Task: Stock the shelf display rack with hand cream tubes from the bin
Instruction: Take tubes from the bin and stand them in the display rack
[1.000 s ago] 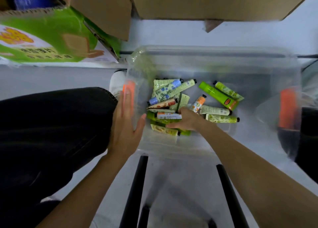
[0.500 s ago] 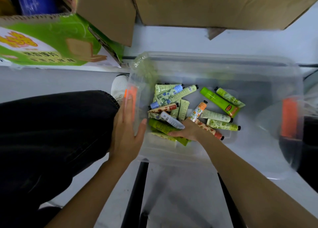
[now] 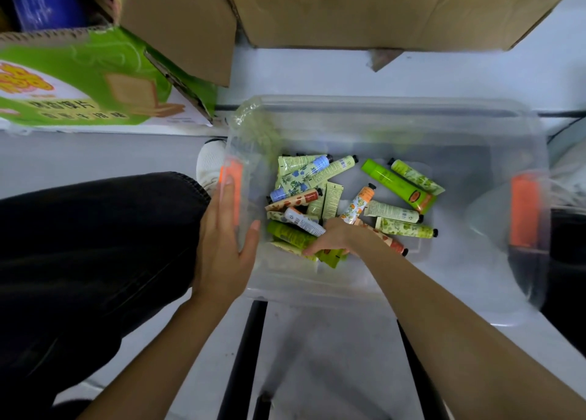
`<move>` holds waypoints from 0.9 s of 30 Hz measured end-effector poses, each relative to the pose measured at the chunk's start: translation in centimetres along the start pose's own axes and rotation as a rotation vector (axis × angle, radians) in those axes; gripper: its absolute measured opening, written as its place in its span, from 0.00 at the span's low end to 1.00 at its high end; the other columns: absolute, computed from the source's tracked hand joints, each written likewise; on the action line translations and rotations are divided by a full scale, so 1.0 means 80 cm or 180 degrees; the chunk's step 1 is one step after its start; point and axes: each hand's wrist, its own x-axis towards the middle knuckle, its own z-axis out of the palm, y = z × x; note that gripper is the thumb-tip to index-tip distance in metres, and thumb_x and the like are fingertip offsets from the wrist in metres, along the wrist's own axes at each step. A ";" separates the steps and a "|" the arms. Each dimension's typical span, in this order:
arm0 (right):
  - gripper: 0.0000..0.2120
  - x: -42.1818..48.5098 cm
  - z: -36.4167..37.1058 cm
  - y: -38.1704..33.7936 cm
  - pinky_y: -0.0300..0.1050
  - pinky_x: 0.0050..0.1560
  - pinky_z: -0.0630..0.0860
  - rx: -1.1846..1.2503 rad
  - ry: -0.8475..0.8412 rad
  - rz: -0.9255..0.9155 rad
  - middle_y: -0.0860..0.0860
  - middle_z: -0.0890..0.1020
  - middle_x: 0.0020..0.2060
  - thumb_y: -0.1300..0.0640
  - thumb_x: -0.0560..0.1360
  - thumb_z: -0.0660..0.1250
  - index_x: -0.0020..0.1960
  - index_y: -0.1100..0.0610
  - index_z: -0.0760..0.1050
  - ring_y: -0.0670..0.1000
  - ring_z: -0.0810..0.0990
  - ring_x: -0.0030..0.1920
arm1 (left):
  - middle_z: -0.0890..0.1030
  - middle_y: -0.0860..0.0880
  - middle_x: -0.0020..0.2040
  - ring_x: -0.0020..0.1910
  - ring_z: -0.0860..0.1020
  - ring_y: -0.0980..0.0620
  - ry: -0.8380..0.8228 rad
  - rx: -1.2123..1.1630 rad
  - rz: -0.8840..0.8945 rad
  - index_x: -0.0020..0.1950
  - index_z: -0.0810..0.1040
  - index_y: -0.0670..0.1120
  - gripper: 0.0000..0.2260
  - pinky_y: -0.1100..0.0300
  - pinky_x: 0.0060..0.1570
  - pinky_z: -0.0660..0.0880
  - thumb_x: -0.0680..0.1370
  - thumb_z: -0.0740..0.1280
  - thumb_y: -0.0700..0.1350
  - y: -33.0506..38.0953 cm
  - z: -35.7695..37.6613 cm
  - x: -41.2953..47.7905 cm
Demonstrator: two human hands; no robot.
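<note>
A clear plastic bin [image 3: 459,261] with orange latches stands on the floor below me. Several hand cream tubes [image 3: 317,178] lie loose on its bottom, mostly green, white and floral. My left hand [image 3: 222,242] clasps the bin's left wall, fingers outside by the orange latch [image 3: 233,181] and thumb over the rim. My right hand [image 3: 329,239] reaches down into the bin at the near left of the pile. Its fingers curl over an olive green tube [image 3: 291,234] and hide part of it. No display rack is in view.
A green printed carton [image 3: 79,80] and brown cardboard boxes [image 3: 380,7] stand behind the bin. My black trouser leg [image 3: 95,245] and white shoe [image 3: 211,162] are at its left. Two black bars [image 3: 244,356] run below the bin's near edge.
My right hand has slid toward the near left of the pile and curled its fingers; the tubes under it have shifted. My left hand has stayed on the bin's wall.
</note>
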 end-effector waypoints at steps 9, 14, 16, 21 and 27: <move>0.27 0.002 0.002 -0.008 0.42 0.37 0.70 -0.0256 0.0181 0.0053 0.52 0.73 0.43 0.46 0.66 0.76 0.53 0.60 0.67 0.50 0.73 0.41 | 0.58 0.47 0.77 0.75 0.58 0.49 0.0043 0.0022 0.0003 0.78 0.50 0.50 0.29 0.45 0.70 0.62 0.78 0.56 0.49 0.001 0.001 0.001; 0.28 -0.002 0.005 -0.006 0.46 0.45 0.75 0.0278 -0.0008 0.0231 0.53 0.72 0.52 0.49 0.65 0.76 0.56 0.57 0.64 0.53 0.74 0.50 | 0.58 0.48 0.77 0.74 0.57 0.54 0.0124 0.0065 -0.0023 0.78 0.50 0.51 0.30 0.53 0.71 0.60 0.78 0.58 0.45 0.000 0.003 -0.001; 0.27 -0.001 0.004 -0.010 0.45 0.43 0.74 0.0243 -0.0027 0.0308 0.53 0.71 0.49 0.49 0.65 0.75 0.54 0.58 0.65 0.52 0.73 0.46 | 0.59 0.48 0.77 0.73 0.57 0.58 0.0132 0.0082 -0.0040 0.78 0.50 0.51 0.29 0.57 0.70 0.58 0.78 0.58 0.46 0.000 0.003 -0.001; 0.18 0.004 0.016 -0.007 0.40 0.30 0.67 0.0180 0.0245 0.0216 0.51 0.71 0.35 0.54 0.62 0.75 0.40 0.58 0.68 0.48 0.71 0.33 | 0.59 0.49 0.77 0.73 0.58 0.56 0.0113 0.0047 -0.0074 0.78 0.51 0.50 0.29 0.55 0.71 0.59 0.78 0.59 0.45 -0.002 0.004 -0.002; 0.22 -0.003 0.020 -0.008 0.41 0.31 0.69 0.0217 0.0368 0.0090 0.51 0.71 0.37 0.52 0.61 0.77 0.46 0.59 0.68 0.48 0.71 0.35 | 0.60 0.47 0.76 0.74 0.60 0.50 0.0015 -0.0044 -0.0106 0.77 0.48 0.54 0.30 0.46 0.70 0.63 0.78 0.58 0.47 0.000 0.000 -0.002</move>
